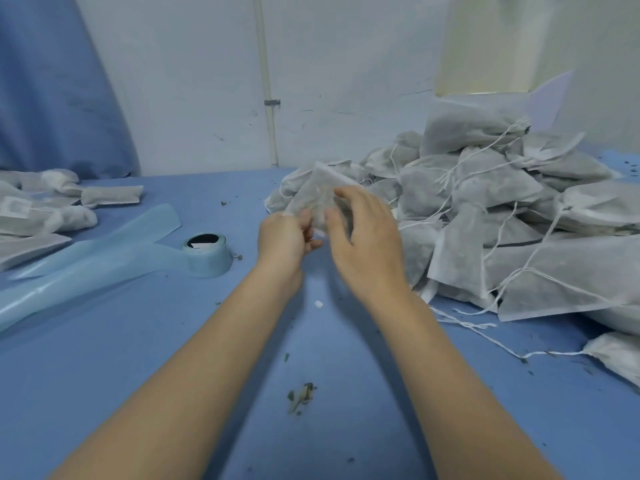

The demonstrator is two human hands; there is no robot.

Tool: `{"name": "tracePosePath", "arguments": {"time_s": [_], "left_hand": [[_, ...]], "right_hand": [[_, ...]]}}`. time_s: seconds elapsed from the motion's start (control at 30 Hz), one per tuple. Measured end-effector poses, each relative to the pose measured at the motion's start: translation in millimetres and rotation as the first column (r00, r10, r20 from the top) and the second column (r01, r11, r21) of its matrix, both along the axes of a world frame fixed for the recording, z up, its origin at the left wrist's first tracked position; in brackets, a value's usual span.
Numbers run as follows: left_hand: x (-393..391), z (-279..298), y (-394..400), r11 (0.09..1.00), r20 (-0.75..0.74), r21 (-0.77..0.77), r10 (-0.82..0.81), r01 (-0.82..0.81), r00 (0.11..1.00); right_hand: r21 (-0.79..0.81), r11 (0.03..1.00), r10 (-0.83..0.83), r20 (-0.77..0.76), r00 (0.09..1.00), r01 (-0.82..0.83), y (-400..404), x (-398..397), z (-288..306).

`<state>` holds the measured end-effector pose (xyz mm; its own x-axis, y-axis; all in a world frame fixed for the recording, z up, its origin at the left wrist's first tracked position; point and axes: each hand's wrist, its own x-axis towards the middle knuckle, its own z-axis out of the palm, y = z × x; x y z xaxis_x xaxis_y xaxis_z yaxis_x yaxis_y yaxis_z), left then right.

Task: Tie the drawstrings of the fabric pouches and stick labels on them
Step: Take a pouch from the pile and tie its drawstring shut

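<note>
- The person is holding one fabric pouch (313, 192) up over the blue table (173, 375), just to the right of the label roll (207, 255) and at the near left edge of the big heap.
- The left hand (285, 239) is gripping the pouch's lower corner — its fingers are curling round the fabric, thumb tucked in front.
- The right hand (367, 237) is lying against the pouch's near face with fingers bent and slightly spread; whether it is pinching a drawstring or only steadying the fabric I cannot tell, since motion is blurring the fingertips.
- Judging by the grip, this pouch is being gathered or tied, with its knot not yet visible and no label showing on it.
- The heap of untied pouches (519, 220) is sitting well to the right of the label roll, loose strings (512, 278) trailing out of it — most of the work seems to be waiting there.
- A much smaller group of finished-looking pouches (52, 206) is lying to the left of the label roll, beyond its unrolled backing strip (86, 258); one of them is carrying a white label (15, 206).
- So the task is looking early: a handful done, one in hand, many left to tie and label.
- Bits of dried herb (301, 396) are lying on the table, nearer the person than the label roll.
</note>
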<state>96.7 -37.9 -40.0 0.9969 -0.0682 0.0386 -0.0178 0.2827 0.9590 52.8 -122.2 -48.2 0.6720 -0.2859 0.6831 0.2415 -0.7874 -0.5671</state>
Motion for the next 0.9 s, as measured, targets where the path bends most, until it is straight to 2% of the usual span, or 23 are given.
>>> {"name": "tracePosePath", "arguments": {"time_s": [0.2, 0.3, 0.43, 0.5, 0.53, 0.57, 0.6, 0.63, 0.67, 0.7, 0.73, 0.8, 0.83, 0.9], "left_hand": [[-4, -4, 57, 0.996, -0.043, -0.069, 0.053, -0.056, 0.998], [-3, -9, 82, 0.993, -0.093, -0.094, 0.062, -0.071, 0.994], [-7, -21, 98, 0.983, -0.16, -0.172, 0.034, -0.062, 0.987], [-7, -26, 101, 0.982, -0.174, -0.186, 0.012, -0.045, 0.985], [-8, -28, 102, 0.987, -0.176, -0.156, 0.012, -0.04, 0.984], [-8, -30, 103, 0.997, -0.158, -0.053, 0.049, -0.058, 0.986], [-7, -33, 104, 0.983, -0.093, 0.146, 0.128, -0.113, 0.987], [-6, -35, 106, 0.888, 0.039, 0.41, 0.213, -0.21, 0.976], [-7, -38, 107, 0.716, 0.202, 0.618, 0.255, -0.325, 0.946], [-9, -41, 107, 0.56, 0.381, 0.697, 0.24, -0.448, 0.893], [-14, -41, 105, 0.497, 0.527, 0.678, 0.185, -0.542, 0.829], [-23, -35, 99, 0.566, 0.663, 0.621, -0.009, -0.543, 0.749], [-25, -32, 95, 0.604, 0.685, 0.631, -0.139, -0.487, 0.715], [-27, -30, 87, 0.591, 0.64, 0.725, -0.39, -0.353, 0.662]], "right_hand": [[-0.028, 0.999, 0.014, -0.129, 0.992, -0.018, 7, 3, -13], [0.012, 0.999, 0.05, -0.167, 0.985, -0.048, 11, 4, -15], [-0.02, 0.996, 0.076, -0.387, 0.919, -0.09, 14, 5, -23], [-0.052, 0.993, 0.069, -0.431, 0.899, -0.101, 16, 5, -26], [-0.065, 0.992, 0.07, -0.43, 0.9, -0.108, 17, 6, -26], [-0.066, 0.992, 0.074, -0.42, 0.905, -0.112, 17, 6, -25], [-0.052, 0.992, 0.085, -0.403, 0.911, -0.116, 17, 6, -25], [-0.027, 0.992, 0.106, -0.381, 0.919, -0.126, 16, 7, -24], [-0.012, 0.989, 0.131, -0.361, 0.923, -0.145, 17, 6, -23], [-0.012, 0.986, 0.154, -0.35, 0.924, -0.169, 18, 6, -22], [-0.019, 0.98, 0.177, -0.349, 0.92, -0.196, 19, 5, -21], [-0.024, 0.965, 0.237, -0.352, 0.906, -0.262, 23, 3, -19], [-0.019, 0.954, 0.274, -0.355, 0.894, -0.3, 25, 2, -18], [0.005, 0.926, 0.355, -0.354, 0.865, -0.377, 28, -1, -17]]}}
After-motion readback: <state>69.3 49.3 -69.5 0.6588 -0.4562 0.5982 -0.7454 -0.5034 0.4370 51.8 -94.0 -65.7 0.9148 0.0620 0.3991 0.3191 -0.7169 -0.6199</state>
